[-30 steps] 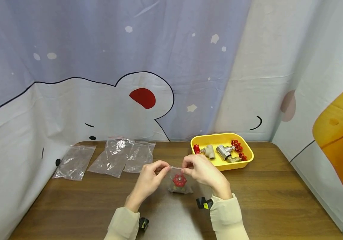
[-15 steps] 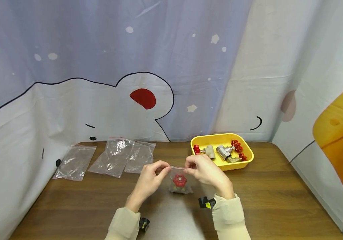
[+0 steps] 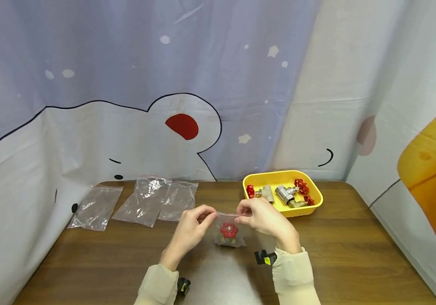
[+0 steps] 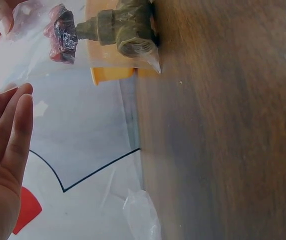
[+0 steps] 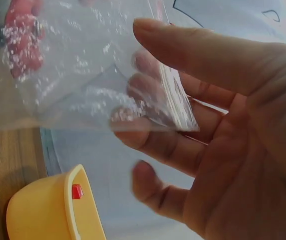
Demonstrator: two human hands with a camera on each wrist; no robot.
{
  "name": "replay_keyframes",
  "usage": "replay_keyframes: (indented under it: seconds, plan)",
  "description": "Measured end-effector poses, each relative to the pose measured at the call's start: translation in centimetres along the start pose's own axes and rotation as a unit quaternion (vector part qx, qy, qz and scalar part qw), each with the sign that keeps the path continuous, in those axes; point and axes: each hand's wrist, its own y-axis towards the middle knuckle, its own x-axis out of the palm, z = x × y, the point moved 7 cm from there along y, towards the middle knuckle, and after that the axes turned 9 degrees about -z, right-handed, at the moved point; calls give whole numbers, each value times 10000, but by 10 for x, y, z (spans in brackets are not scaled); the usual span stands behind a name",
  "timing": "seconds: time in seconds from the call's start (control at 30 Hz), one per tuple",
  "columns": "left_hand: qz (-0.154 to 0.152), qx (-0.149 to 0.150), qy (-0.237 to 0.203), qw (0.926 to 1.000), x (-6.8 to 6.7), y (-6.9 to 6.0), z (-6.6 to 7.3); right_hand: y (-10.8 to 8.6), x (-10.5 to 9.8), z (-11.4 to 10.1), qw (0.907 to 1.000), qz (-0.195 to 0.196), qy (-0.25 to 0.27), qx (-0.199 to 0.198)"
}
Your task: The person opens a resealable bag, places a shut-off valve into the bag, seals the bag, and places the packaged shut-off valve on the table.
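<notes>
A clear zip bag (image 3: 221,220) stands upright on the table with a brass valve (image 4: 127,30) inside it. The valve's red handwheel (image 3: 229,230) shows through the plastic. My left hand (image 3: 191,228) pinches the bag's top left corner between thumb and fingertips. At the right end of the zip strip (image 5: 175,95), my right hand (image 3: 265,220) holds the top edge, the thumb on one side and the fingers behind the plastic in the right wrist view.
Behind my right hand stands a yellow tray (image 3: 271,173) with several red-handled valves (image 3: 284,194). Clear zip bags (image 3: 96,207) lie flat at the back left of the wooden table (image 3: 88,262). A printed curtain (image 3: 241,84) hangs behind.
My right hand has shifted slightly right along the bag's top edge. My left hand keeps its pinch on the left corner, and the bag has hardly moved.
</notes>
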Motion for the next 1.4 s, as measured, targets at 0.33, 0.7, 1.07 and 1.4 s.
replay_keyframes:
  seconds: [0.33,0.7,1.07,1.4]
  plan:
    - [28,-16,-48,10000,1,0,1,-5,-5,3,9996,74,-46,-258]
    - [25,-28,-58,10000,0,-1,-1,-2,-2,2,9992,81,18,-387]
    - [-11,-71,-52,10000,0,0,-2,-7,-6,13,9999,17,148,60]
    - [-57,-106,-46,9999,0,0,-2,-7,-3,9,9995,-39,254,-208]
